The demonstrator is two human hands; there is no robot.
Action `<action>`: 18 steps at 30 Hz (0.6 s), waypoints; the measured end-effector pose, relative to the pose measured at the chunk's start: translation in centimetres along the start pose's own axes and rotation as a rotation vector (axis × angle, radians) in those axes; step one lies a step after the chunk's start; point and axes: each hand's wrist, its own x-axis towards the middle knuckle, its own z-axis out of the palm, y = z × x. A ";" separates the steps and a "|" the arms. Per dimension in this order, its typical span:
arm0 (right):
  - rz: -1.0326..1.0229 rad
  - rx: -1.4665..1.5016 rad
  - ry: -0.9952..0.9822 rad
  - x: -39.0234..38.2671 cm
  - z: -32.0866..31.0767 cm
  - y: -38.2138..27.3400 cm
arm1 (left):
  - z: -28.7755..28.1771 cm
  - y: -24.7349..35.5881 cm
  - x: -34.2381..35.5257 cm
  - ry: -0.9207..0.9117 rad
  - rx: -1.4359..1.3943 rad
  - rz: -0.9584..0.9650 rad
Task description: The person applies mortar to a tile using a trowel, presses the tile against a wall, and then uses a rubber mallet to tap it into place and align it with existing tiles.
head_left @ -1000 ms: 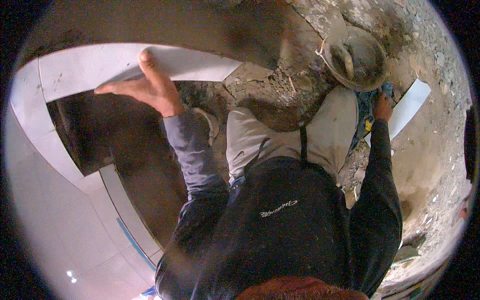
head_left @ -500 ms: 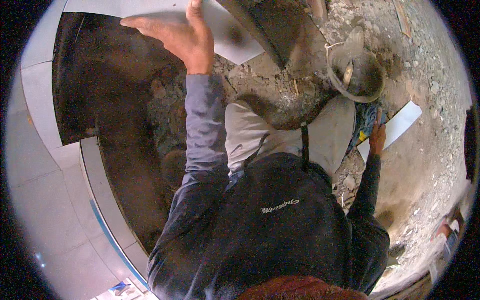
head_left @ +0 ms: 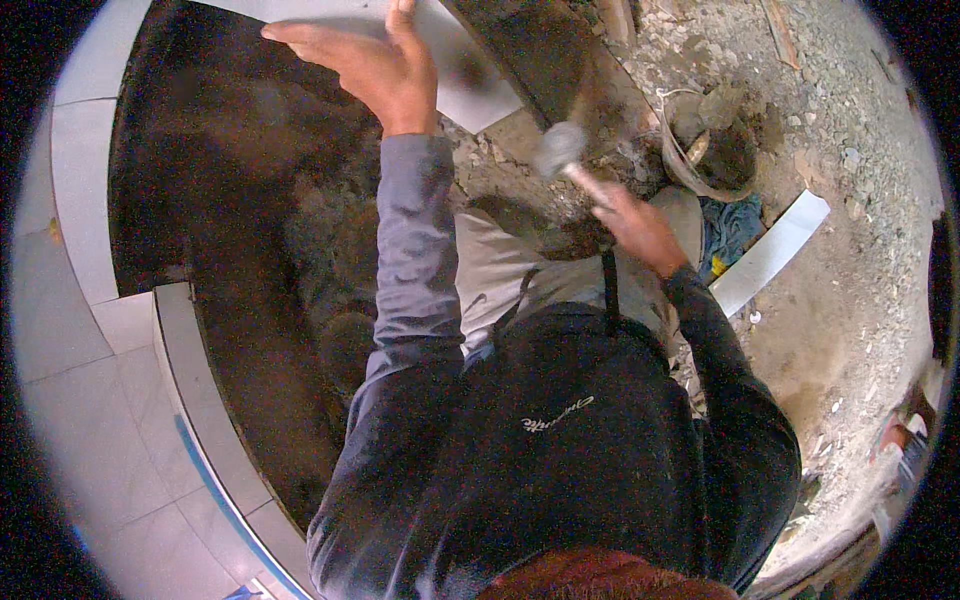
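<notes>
My left hand (head_left: pixel 385 75) is at the top, its fingers stretched out and the thumb apart, up against a white tile (head_left: pixel 475 105) with a corner toward me. Whether the palm presses on the tile, I cannot tell. A mallet with a pale handle and a light grey, blurred head (head_left: pixel 560 150) is in my closed right hand (head_left: pixel 645 232), above my right thigh. Its head points up and left, near the tile's corner and the tip of a dark, long-edged board or slab (head_left: pixel 515 75).
A bucket (head_left: pixel 715 160) with a tool inside stands beyond my right knee. Next to it lie a blue cloth (head_left: pixel 733 235) and a narrow white tile strip (head_left: pixel 775 255). Rubble (head_left: pixel 850 130) covers the ground at right. White tiles (head_left: pixel 85 200) edge the dark recess at left.
My right hand has come up and left from beside the tile strip, now with the mallet in it. The left hand stays at the white tile.
</notes>
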 end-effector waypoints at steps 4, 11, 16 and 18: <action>-0.377 -0.192 0.091 3.4 0.4 -5.2 | -0.1 1.7 0.2 -0.001 -0.152 -0.036; -0.359 -0.188 0.160 7.6 -0.2 -5.6 | -0.4 0.6 0.0 0.005 0.048 -0.050; -0.325 0.023 0.214 6.3 -2.7 -8.3 | -0.5 1.6 0.3 -0.020 0.144 -0.030; -0.473 0.186 0.243 7.3 -3.3 -9.2 | -1.4 2.6 0.3 0.013 0.068 -0.100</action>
